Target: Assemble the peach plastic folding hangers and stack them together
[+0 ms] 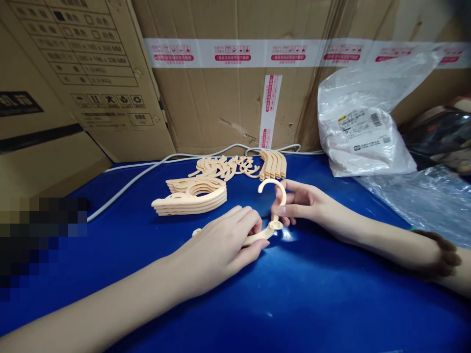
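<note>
My left hand (224, 245) is wrapped round a cream plastic hanger arm (259, 237), its far end showing past my knuckles. Most of that arm is hidden under the hand. In my right hand (300, 203) a matching hanger hook (274, 182) is pinched between thumb and fingers, its curve pointing up and left. The hook's lower end meets the arm's end at a round joint (275, 225); whether they are locked together I cannot tell. Beyond my left hand lies a stack of folded hanger pieces (195, 198).
Loose hooks (221, 166) lie in a heap at the back, beside a row of curved hanger arms (273, 164). A white cable (147, 168) runs behind them on the blue table (294, 304). Cardboard boxes (206, 108) stand behind, and a plastic bag (364, 137) sits at right.
</note>
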Action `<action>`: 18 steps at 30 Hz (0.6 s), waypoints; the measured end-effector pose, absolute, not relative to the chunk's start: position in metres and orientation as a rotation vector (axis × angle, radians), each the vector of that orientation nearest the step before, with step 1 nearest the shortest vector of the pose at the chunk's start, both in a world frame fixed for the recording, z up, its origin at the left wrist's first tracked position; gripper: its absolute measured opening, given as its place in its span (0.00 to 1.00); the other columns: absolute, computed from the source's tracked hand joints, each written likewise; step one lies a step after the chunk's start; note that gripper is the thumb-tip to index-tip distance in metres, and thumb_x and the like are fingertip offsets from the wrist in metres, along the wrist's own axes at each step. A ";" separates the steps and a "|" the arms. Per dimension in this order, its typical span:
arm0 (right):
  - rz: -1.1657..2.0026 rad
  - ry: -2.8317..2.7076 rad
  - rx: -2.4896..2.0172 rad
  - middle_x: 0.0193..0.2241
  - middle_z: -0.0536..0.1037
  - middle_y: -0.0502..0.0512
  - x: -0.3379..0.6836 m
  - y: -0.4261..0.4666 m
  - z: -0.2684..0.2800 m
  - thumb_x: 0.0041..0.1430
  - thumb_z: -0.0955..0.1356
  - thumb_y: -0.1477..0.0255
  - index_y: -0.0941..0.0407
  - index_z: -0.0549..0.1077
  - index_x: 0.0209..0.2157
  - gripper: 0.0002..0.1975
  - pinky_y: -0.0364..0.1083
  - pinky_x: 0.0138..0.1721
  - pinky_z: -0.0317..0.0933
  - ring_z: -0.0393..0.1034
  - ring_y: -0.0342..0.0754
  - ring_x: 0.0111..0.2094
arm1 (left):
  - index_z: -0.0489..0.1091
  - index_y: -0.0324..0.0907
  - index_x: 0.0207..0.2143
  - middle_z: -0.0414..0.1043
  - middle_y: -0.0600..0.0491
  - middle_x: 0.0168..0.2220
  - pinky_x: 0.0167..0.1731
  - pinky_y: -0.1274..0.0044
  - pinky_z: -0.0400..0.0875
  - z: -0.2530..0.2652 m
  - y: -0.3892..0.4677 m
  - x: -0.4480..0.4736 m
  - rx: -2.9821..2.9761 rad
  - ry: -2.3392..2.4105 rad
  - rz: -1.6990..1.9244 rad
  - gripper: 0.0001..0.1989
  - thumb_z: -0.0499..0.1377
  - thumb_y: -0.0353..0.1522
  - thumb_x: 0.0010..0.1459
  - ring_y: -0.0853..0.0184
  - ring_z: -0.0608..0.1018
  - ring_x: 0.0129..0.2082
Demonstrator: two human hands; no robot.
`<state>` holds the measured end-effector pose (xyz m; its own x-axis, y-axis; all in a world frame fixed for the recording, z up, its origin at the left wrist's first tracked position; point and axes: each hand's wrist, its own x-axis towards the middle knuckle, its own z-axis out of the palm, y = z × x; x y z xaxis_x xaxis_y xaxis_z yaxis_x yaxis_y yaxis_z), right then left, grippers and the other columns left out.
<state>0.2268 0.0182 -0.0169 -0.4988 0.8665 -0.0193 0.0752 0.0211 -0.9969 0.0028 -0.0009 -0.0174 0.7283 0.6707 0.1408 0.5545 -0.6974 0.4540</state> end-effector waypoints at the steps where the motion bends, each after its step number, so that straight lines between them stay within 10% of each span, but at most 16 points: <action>1: 1.545 -1.641 -0.960 0.28 0.74 0.47 0.227 0.018 -0.017 0.55 0.71 0.68 0.55 0.63 0.36 0.13 0.41 0.29 0.58 0.63 0.39 0.26 | 0.60 0.43 0.35 0.65 0.57 0.33 0.29 0.77 0.58 -0.017 -0.001 0.002 2.531 0.946 0.434 0.07 0.51 0.36 0.65 0.69 0.67 0.30; 18: 1.584 -1.566 -0.888 0.30 0.75 0.47 0.232 0.023 -0.021 0.56 0.70 0.74 0.55 0.64 0.45 0.16 0.40 0.29 0.58 0.64 0.38 0.25 | 0.61 0.47 0.44 0.62 0.64 0.25 0.24 0.80 0.55 -0.017 0.000 0.000 2.339 0.923 0.526 0.07 0.53 0.32 0.63 0.74 0.65 0.23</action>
